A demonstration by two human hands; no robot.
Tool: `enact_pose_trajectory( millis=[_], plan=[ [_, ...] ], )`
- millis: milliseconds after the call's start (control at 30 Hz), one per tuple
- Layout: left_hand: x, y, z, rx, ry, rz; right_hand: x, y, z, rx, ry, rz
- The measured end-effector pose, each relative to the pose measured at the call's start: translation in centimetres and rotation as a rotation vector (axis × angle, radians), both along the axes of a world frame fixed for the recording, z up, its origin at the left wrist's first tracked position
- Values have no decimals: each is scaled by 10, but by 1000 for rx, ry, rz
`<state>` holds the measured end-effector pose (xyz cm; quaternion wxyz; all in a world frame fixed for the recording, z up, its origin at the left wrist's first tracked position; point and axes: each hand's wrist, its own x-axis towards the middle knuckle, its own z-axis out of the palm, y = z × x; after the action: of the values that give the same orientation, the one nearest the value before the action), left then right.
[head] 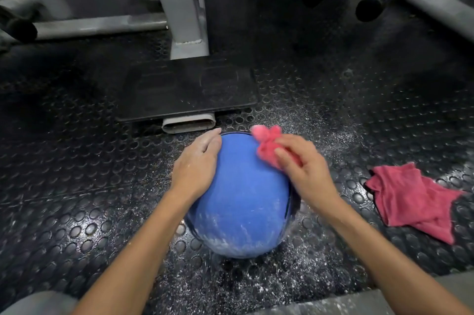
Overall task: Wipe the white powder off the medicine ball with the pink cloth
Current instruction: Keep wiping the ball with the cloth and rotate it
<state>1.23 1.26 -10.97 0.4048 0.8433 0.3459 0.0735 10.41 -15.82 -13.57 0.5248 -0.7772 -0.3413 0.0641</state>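
Note:
A blue medicine ball (243, 201) sits on the black studded rubber floor in front of me. White powder streaks its lower near side. My left hand (197, 163) lies flat against the ball's left side with straight fingers. My right hand (302, 163) grips a bunched pink cloth (266, 145) and presses it on the ball's upper right. The cloth and that hand look motion-blurred.
A second pink cloth (410, 199) lies spread on the floor to the right. White powder is scattered on the mat (256, 284) around the ball. A black footplate (187, 88) and grey machine frame (184, 6) stand just beyond the ball.

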Motion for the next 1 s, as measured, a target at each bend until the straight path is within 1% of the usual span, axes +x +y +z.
enact_pose_trajectory(
  millis=[33,67,100,133,200,233,333,367,400,433,500,533,567,600,633,667,700,800,833,867,900,1000],
  plan=[
    [-2,-1,0,-7,-28,-11,11,-5,-6,-26,205,-60],
    [-3,-3,-1,-3,-50,-14,18,-9,-11,-88,366,-84],
    [-3,-6,-1,12,-57,-13,22,-12,-13,-132,410,-91],
    [0,-7,-1,31,-48,-8,21,-13,-12,-137,377,-94],
    [5,-6,0,44,-17,6,6,-9,2,-65,226,-78],
    [7,-4,1,38,-12,5,-2,-6,11,-40,119,-68],
    [10,3,-3,7,-25,-29,-24,4,22,-91,-322,8],
    [10,7,-4,-14,-31,-39,-25,5,20,-111,-413,36],
    [8,11,-6,-54,-44,-61,-23,5,17,-108,-405,51],
    [4,16,-7,-115,-71,-107,-18,4,11,-85,-309,36],
    [-2,22,-8,-234,-123,-249,-2,-1,1,-34,-21,-56],
    [-4,23,-8,-267,-131,-304,8,-3,-1,-40,109,-96],
    [-4,21,-9,-265,-138,-323,17,-4,-1,-57,211,-133],
    [-2,19,-11,-232,-157,-300,22,-5,2,-76,265,-163],
    [1,15,-13,-177,-176,-252,20,-4,8,-68,266,-188],
    [5,10,-14,-121,-182,-208,13,-2,15,-51,194,-193],
    [10,5,-13,-79,-169,-174,4,1,22,-49,29,-183],
    [29,-4,-11,-27,-84,-184,-32,10,31,-165,-554,2],
    [35,-3,-10,-41,-65,-224,-34,10,26,-224,-652,7],
    [40,-1,-11,-72,-63,-276,-31,8,25,-284,-646,-28],
    [44,4,-11,-122,-70,-323,-23,4,23,-331,-563,-75],
    [42,12,-11,-326,-159,-375,2,-13,16,-371,-213,-176]
  ],
)
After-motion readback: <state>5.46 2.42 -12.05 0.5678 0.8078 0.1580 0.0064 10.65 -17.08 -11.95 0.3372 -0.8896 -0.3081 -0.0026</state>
